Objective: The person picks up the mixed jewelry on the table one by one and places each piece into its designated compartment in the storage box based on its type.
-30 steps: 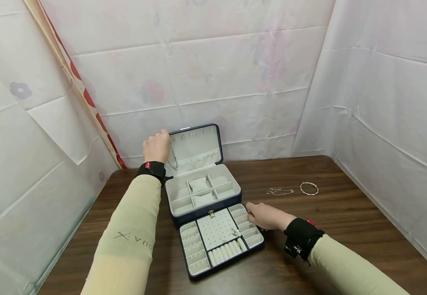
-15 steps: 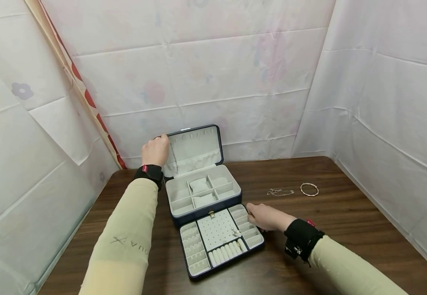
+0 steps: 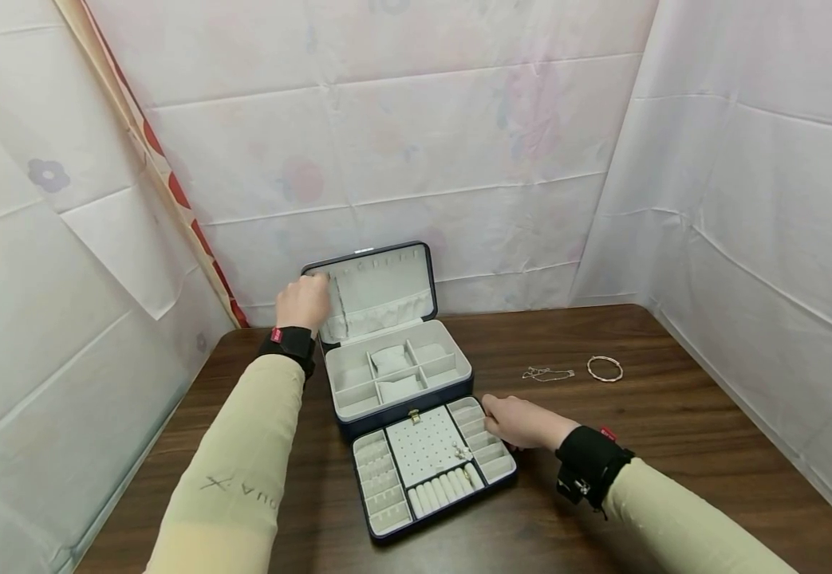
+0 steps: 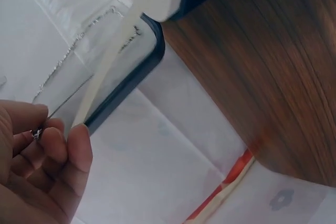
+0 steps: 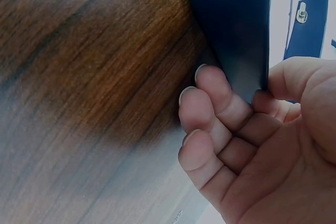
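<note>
White cloth with faint floral prints hangs around a dark wooden bench [image 3: 674, 446], and a strip with red patches runs down the upper left of the frame. Left of centre, the person's left hand [image 3: 304, 304] is at the left side of a raised lid [image 3: 387, 279]. In the left wrist view its grip is closed on a silver necklace [image 4: 67, 59], with the thumb and fingertips together on the chain. The necklace loops across the lid's pale lining, behind a cream strap [image 4: 107, 64]; whether its upper end sits on a hook is too small to tell for certain.

Lower right of centre, the right hand [image 3: 523, 422] has its grip clamped on the edge of a navy tray [image 3: 451, 506], thumb and forefinger pinching the side while the other fingers curl beside it. The tray lies slanted on the bench, with a dotted panel [image 3: 419, 446], small earrings [image 3: 462, 452] at its lower right, padded rolls [image 3: 440, 492] below and compartments down both sides.

Just above the tray in the frame, the navy box [image 3: 380, 418] carries the lid; its pale interior has six compartments, with cushions [image 3: 390, 360] in the middle column. A gold clasp [image 3: 414, 415] shows at its front. Right of centre, a thin chain [image 3: 548, 375] lies near a round bangle [image 3: 605, 380] on the bench.
</note>
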`<action>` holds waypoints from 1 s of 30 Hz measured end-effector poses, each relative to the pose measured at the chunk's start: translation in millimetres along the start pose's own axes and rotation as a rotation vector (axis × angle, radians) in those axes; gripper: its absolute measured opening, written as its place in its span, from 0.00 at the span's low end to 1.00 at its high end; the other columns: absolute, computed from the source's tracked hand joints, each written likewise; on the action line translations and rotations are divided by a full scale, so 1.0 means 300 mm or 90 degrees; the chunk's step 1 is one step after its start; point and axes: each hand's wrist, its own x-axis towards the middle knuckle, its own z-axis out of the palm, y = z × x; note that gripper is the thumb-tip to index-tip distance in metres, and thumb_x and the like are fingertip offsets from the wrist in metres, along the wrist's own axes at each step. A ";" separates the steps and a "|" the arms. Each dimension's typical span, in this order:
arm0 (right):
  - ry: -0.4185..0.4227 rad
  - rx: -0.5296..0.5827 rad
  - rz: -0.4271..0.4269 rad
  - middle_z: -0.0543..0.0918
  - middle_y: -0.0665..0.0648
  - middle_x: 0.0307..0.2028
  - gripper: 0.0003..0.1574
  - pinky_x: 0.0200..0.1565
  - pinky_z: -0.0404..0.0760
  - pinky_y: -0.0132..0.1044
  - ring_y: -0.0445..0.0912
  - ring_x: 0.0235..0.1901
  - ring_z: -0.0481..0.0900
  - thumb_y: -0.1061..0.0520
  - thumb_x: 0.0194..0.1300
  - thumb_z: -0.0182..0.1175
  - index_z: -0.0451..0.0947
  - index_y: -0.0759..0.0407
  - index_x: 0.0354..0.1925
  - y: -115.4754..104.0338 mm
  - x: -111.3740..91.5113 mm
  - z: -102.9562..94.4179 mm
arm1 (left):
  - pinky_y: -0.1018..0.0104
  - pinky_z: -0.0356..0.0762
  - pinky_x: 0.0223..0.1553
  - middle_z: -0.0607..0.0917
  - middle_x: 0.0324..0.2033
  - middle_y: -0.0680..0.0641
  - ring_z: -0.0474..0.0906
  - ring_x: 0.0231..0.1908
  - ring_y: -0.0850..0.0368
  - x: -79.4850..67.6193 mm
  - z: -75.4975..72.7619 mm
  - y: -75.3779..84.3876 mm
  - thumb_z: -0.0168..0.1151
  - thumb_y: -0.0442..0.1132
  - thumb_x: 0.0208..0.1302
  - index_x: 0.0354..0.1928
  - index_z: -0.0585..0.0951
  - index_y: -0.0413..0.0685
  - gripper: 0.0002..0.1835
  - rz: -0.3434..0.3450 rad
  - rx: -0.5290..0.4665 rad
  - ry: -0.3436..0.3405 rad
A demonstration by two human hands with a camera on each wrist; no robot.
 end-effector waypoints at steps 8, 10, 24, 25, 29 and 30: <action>0.003 0.000 -0.008 0.75 0.54 0.21 0.08 0.24 0.71 0.39 0.45 0.16 0.73 0.59 0.79 0.49 0.66 0.53 0.37 0.001 -0.001 -0.002 | 0.54 0.63 0.22 0.61 0.16 0.50 0.66 0.18 0.49 -0.001 0.017 0.008 0.46 0.31 0.70 0.20 0.62 0.48 0.18 -0.031 -0.018 -0.042; 0.006 -0.002 -0.009 0.76 0.54 0.21 0.08 0.24 0.71 0.39 0.45 0.16 0.73 0.59 0.78 0.50 0.66 0.53 0.36 0.002 0.000 -0.001 | 0.56 0.61 0.21 0.58 0.15 0.52 0.62 0.17 0.51 -0.004 0.018 0.009 0.46 0.32 0.71 0.19 0.61 0.49 0.19 -0.035 -0.027 -0.042; -0.003 0.003 0.004 0.75 0.55 0.22 0.07 0.24 0.70 0.39 0.45 0.16 0.74 0.59 0.79 0.49 0.66 0.54 0.37 0.000 -0.003 -0.006 | 0.61 0.56 0.20 0.55 0.14 0.53 0.53 0.16 0.56 -0.020 0.022 0.019 0.46 0.33 0.67 0.15 0.59 0.51 0.20 -0.094 -0.092 -0.125; -0.004 0.003 0.005 0.76 0.55 0.22 0.08 0.24 0.70 0.39 0.45 0.16 0.74 0.58 0.79 0.49 0.66 0.54 0.37 0.000 -0.003 -0.006 | 0.61 0.56 0.20 0.55 0.14 0.53 0.53 0.16 0.56 -0.025 0.022 0.022 0.47 0.33 0.68 0.16 0.59 0.51 0.20 -0.094 -0.095 -0.128; -0.003 -0.001 0.005 0.76 0.55 0.21 0.08 0.24 0.71 0.39 0.45 0.16 0.74 0.58 0.79 0.49 0.66 0.54 0.37 0.004 -0.001 -0.003 | 0.59 0.58 0.23 0.55 0.15 0.53 0.55 0.18 0.55 -0.037 0.033 0.023 0.48 0.34 0.69 0.17 0.60 0.51 0.20 -0.094 -0.092 -0.148; -0.003 -0.002 0.006 0.76 0.55 0.21 0.08 0.24 0.71 0.39 0.45 0.16 0.74 0.58 0.79 0.49 0.67 0.54 0.37 0.004 -0.001 -0.002 | 0.58 0.59 0.24 0.56 0.16 0.52 0.57 0.19 0.54 -0.038 0.039 0.022 0.48 0.34 0.70 0.17 0.60 0.50 0.20 -0.093 -0.085 -0.154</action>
